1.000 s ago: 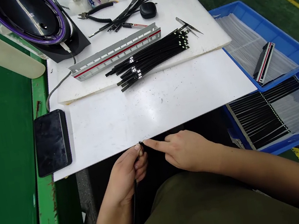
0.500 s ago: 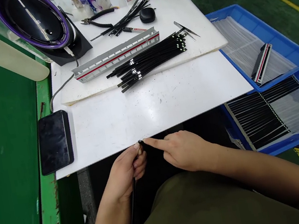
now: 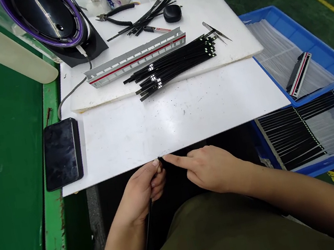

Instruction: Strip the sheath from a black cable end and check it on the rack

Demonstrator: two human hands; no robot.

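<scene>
Just below the front edge of the white board point(image 3: 166, 121), my left hand point(image 3: 142, 191) is shut on a thin black strip point(image 3: 149, 219) that runs down from its fingers toward my lap. My right hand point(image 3: 212, 168) lies beside it, its index finger stretched out and touching the strip's top end. Farther back on a raised white slab lies a pile of several black strips point(image 3: 172, 62). Next to them rests a grey model train shell with a red stripe point(image 3: 136, 57).
A black phone point(image 3: 62, 153) lies at the board's left edge on the green bench. Tweezers point(image 3: 217, 31), cutters point(image 3: 113, 16) and a small black case point(image 3: 172, 13) sit at the back. Blue trays point(image 3: 299, 34) with clear and black strips stand at the right.
Both hands keep their hold at the board's front edge. The view has shifted slightly, so the table things sit a little farther right.
</scene>
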